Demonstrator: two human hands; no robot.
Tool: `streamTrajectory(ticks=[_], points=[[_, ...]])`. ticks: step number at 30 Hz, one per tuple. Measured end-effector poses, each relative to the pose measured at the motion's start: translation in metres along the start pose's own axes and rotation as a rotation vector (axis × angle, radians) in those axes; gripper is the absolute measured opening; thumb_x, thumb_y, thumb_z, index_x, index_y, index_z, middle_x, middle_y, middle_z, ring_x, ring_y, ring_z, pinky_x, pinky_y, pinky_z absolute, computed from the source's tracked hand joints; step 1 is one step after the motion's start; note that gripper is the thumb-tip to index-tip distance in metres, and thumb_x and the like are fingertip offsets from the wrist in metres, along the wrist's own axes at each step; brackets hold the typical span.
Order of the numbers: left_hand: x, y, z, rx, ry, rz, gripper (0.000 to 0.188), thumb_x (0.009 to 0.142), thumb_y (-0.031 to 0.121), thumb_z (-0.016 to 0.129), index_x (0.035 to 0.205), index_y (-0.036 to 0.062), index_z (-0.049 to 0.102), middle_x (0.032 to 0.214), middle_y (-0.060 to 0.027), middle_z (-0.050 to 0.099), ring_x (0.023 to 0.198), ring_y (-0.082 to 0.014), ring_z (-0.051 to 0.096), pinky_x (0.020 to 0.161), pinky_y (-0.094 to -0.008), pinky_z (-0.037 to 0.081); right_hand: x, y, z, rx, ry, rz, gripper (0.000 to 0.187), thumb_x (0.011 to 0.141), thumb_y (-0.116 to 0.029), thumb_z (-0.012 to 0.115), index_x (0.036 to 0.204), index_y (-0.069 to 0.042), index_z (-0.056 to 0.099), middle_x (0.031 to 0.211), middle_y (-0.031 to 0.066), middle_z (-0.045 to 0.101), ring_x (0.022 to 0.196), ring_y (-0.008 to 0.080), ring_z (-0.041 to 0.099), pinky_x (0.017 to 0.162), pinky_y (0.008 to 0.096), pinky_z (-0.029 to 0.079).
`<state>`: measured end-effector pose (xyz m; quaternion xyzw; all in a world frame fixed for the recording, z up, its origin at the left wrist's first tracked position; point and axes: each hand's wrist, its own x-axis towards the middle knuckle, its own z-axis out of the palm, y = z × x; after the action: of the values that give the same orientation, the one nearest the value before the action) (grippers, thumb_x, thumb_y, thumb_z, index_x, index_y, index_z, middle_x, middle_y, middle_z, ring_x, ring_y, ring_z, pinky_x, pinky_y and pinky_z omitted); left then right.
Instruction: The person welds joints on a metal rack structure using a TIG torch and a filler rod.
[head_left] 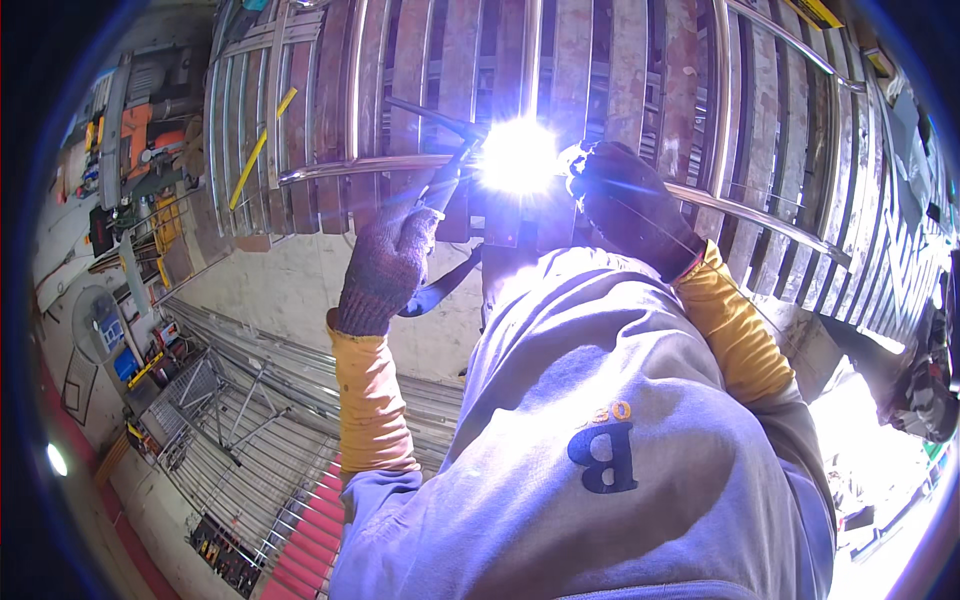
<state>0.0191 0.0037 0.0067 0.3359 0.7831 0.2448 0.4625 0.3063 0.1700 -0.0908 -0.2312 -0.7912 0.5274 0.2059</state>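
My left hand (385,270), in a dark knitted glove, is closed round a TIG welding torch (442,182), whose slim black tail sticks out beyond its head. A blinding welding arc (520,155) burns at the torch head and hides the tip and the joint. Bent polished metal tubes (380,165) run in from the left and right to the glare, and a straight tube (531,60) meets it from the far side. My right hand (630,200), also gloved, is closed just right of the arc. A thin line crosses its glove; what the fingers hold is lost in glare.
The tubes lie on a slatted bench (410,75). A yellow strip (262,150) rests on its left part. Long metal bars and frames (240,410) are stacked at lower left, below a round fan (97,322). Tools, including an orange machine (140,130), lie far left.
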Motion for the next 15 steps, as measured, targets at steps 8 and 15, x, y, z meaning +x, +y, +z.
streamTrajectory(ticks=[8, 15], points=[[-0.004, 0.001, -0.002, -0.056, -0.062, 0.051, 0.060, 0.113, 0.021, 0.056, 0.172, 0.0222, 0.041, 0.090, -0.0027, 0.061, 0.068, -0.0104, 0.056, 0.058, -0.0316, 0.050, 0.006, 0.010, -0.010, -0.307, -0.041, -0.251, 0.029, 0.097, -0.016, 0.066, 0.122, -0.004, 0.076, 0.128, 0.0181, 0.073, 0.125, 0.0403, 0.066, 0.108, 0.0478, 0.053], [-0.011, -0.002, 0.005, -0.213, -0.037, -0.018, 0.061, 0.112, 0.014, 0.056, 0.171, 0.0218, 0.043, 0.087, -0.0005, 0.058, 0.061, -0.0069, 0.050, 0.055, -0.0268, 0.047, 0.003, 0.017, -0.010, -0.248, -0.014, -0.220, 0.029, 0.095, -0.017, 0.071, 0.121, -0.005, 0.076, 0.125, 0.0153, 0.073, 0.123, 0.0386, 0.066, 0.105, 0.0490, 0.054]])
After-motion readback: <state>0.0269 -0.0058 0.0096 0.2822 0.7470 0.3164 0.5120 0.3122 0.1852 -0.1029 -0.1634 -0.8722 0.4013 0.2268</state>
